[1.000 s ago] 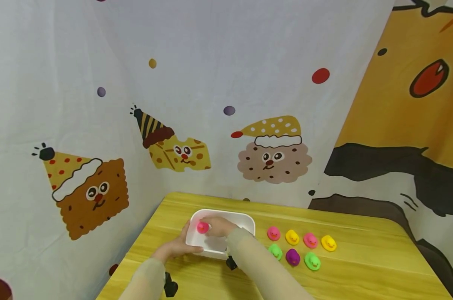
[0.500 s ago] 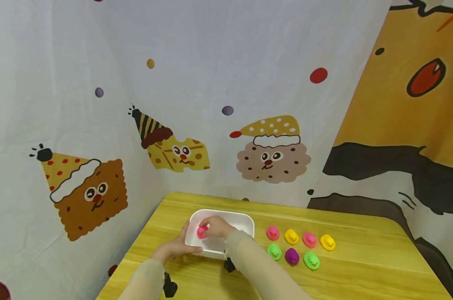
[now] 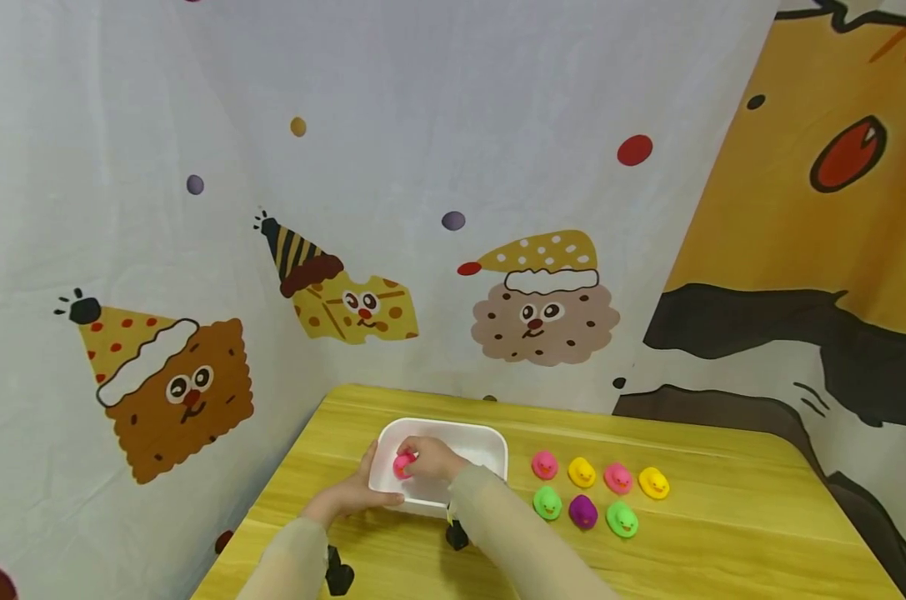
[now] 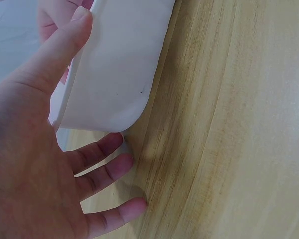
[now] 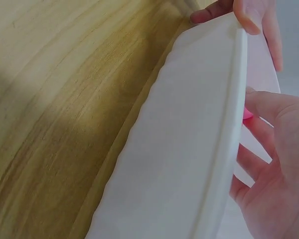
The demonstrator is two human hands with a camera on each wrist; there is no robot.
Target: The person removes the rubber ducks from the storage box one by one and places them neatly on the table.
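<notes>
A white plastic tub (image 3: 463, 432) sits on the wooden table. My left hand (image 3: 351, 493) braces its near left corner, the thumb laid along the front rim. In the left wrist view the other left fingers (image 4: 107, 174) spread out, low by the tub's corner. Inside the tub, my right hand (image 3: 433, 458) pinches a pink rubber duck (image 3: 402, 467) between thumb and fingers near the left end. From the right wrist camera only a sliver of the pink duck (image 5: 247, 115) shows, behind the tub's rim.
Right of the tub stand two rows of rubber ducks: pink (image 3: 545, 465), yellow (image 3: 582, 472), green (image 3: 548, 503) and purple (image 3: 583, 512) ones among them. A cartoon-printed cloth (image 3: 392, 167) hangs behind and left of the table (image 3: 708, 550).
The right hand has brought the pink duck slightly toward the tub's near side. The left hand stays at the corner, and the head view has shifted a little.
</notes>
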